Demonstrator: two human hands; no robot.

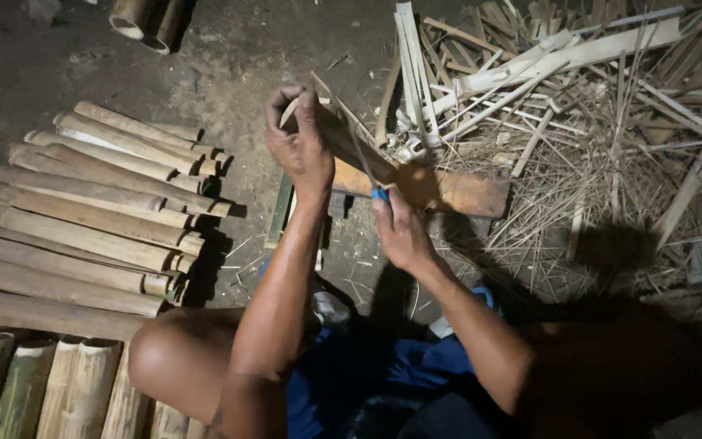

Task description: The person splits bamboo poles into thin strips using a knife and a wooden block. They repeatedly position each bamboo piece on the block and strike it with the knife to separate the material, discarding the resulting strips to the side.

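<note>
Both forearms reach forward from the body, bare to the elbow. The left hand (301,138) is raised, fingers curled in a closed grip. The right hand (400,232) sits lower, also clenched, wrist bent.

Thin pale bamboo strip (343,122), tilted, against a blue-handled knife (365,167)

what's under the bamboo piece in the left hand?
A wooden block lies under the bamboo piece held by the left hand, on the dirt floor. The right hand and blade cover the block's near end.
</note>
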